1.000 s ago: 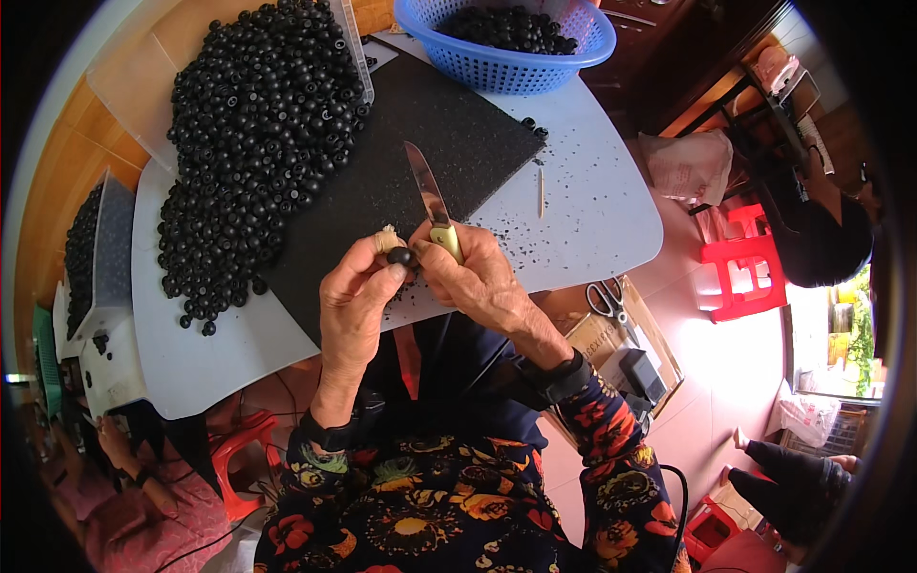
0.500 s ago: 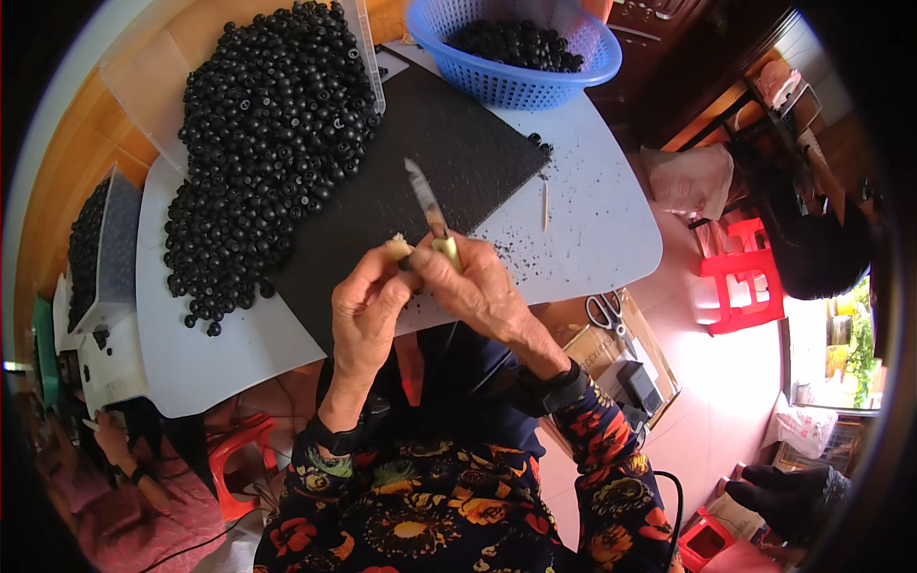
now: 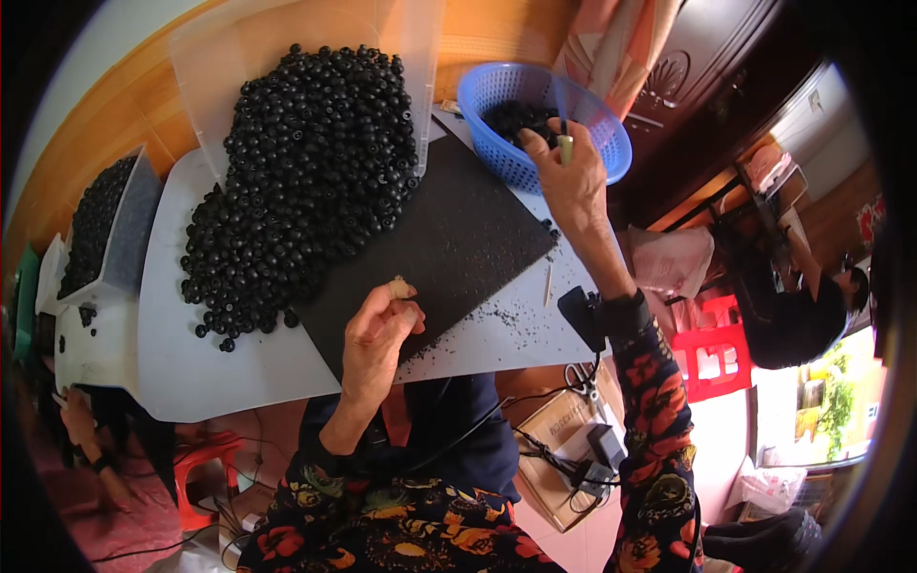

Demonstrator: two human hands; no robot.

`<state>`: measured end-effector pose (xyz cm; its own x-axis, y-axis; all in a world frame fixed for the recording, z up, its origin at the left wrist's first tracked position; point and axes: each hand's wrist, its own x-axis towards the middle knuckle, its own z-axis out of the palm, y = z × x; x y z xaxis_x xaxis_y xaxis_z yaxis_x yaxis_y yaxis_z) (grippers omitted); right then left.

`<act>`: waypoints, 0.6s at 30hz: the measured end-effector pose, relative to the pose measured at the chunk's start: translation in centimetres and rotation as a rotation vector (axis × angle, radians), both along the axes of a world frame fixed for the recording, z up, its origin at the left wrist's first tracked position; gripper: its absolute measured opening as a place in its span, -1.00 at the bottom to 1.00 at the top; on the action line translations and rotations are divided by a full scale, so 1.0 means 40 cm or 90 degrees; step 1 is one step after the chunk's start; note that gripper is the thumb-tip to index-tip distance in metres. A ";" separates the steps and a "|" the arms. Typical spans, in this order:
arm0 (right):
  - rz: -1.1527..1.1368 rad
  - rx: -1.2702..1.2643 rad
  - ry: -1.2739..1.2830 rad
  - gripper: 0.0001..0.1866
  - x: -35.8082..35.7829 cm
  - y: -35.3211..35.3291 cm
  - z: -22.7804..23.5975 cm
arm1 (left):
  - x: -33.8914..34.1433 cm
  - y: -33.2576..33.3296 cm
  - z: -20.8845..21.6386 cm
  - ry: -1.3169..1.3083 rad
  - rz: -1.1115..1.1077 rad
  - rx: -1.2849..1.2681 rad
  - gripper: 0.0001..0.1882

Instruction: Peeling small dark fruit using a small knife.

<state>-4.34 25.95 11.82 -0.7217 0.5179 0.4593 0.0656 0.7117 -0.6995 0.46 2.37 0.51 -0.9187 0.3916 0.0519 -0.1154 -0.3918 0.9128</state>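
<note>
Over the blue basket (image 3: 497, 158) at the back right, my right hand (image 3: 578, 186) is closed around a small knife (image 3: 565, 149) with a pale green handle. Its blade is hard to see against the basket. Dark round pieces (image 3: 511, 116) lie inside. My left hand (image 3: 375, 344) hovers at the near edge of the dark board (image 3: 458, 220), fingers curled in; whether they hold anything is hidden. A beige wrap (image 3: 399, 286) covers one of its fingertips. Left of the board spreads a large heap of small black bead-like pieces (image 3: 306, 172), spilling from a clear plastic bin (image 3: 205, 86).
Black crumbs (image 3: 478, 329) and a thin pale stick (image 3: 548, 285) lie on the light table (image 3: 239, 382). Another bin (image 3: 134, 224) of black pieces stands at left, near another person's hand (image 3: 78, 420). Scissors (image 3: 581, 380) and a cardboard box (image 3: 549, 430) are below the table's right side.
My right hand has carried the knife away from my left hand, up and right over the basket. My left hand stays near the board. The whole view has shifted.
</note>
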 end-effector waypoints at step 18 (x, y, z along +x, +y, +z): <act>0.315 0.286 -0.201 -0.69 -0.179 -0.233 -0.191 | -0.030 -0.024 0.007 -0.207 0.002 0.219 -0.68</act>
